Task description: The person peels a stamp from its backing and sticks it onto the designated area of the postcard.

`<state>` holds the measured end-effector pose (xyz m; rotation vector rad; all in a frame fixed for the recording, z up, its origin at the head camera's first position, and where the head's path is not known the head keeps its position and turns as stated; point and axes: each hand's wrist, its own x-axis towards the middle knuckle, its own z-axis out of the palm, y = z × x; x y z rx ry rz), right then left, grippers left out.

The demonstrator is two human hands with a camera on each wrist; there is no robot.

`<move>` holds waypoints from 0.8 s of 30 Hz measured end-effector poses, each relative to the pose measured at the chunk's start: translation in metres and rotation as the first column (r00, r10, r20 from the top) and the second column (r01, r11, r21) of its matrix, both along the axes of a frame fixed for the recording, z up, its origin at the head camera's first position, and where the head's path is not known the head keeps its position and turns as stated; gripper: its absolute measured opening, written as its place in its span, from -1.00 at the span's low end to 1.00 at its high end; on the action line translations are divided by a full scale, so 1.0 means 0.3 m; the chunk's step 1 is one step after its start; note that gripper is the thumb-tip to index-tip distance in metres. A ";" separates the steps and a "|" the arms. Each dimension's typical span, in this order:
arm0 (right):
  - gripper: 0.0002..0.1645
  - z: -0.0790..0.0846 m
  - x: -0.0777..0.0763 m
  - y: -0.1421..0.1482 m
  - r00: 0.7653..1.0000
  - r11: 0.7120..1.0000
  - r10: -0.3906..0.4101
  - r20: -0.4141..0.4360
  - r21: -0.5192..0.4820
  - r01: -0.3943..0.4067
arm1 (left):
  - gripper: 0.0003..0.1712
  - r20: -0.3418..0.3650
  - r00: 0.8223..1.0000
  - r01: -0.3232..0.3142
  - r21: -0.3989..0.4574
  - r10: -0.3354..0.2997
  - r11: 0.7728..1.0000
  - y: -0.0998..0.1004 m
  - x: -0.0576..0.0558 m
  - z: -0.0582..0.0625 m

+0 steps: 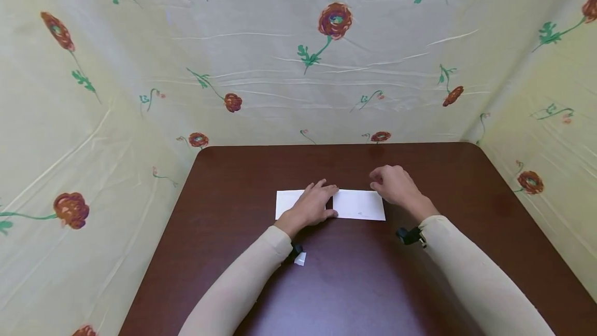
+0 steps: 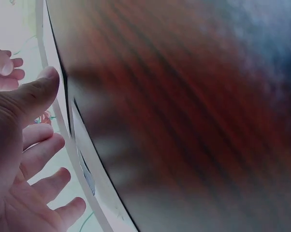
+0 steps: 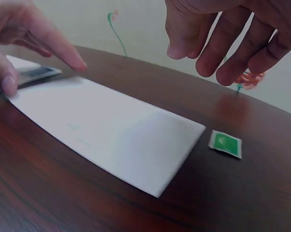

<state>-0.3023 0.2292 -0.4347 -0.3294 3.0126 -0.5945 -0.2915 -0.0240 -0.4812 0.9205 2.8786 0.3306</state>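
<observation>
A flat white rectangle, like a card or envelope (image 1: 359, 205), lies on the brown table with a small faint mark near its lower edge. My left hand (image 1: 311, 205) rests at its left end, thumb and fingers spread at the edges, as the right wrist view shows. Partly under that hand is a second white piece (image 1: 286, 202); a grey patch shows near its end in the right wrist view. Above the card's right end hovers my right hand (image 1: 394, 184), its fingers loosely bent with nothing seen between them. Beyond that end sits a small green-and-white sachet (image 3: 226, 143).
A small white scrap (image 1: 300, 259) lies near the left wrist. The dark brown table (image 1: 345, 284) has rounded far corners. Flower-patterned sheeting (image 1: 270, 66) hangs behind it and on both sides.
</observation>
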 end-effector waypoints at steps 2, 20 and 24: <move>-0.61 -0.006 0.001 0.016 1.000 1.000 0.004 -0.008 0.031 -0.004 | -0.20 0.006 1.000 0.001 0.000 -0.001 1.000 0.002 0.000 -0.003; -0.71 -0.093 0.018 0.136 0.998 0.973 0.040 -0.037 0.227 -0.031 | -0.23 0.057 0.998 -0.013 -0.003 0.014 1.000 0.007 0.006 -0.017; -0.72 -0.101 0.027 0.146 0.998 0.975 0.046 -0.054 0.219 -0.033 | -0.23 0.054 0.998 -0.018 -0.003 0.018 1.000 0.007 0.008 -0.017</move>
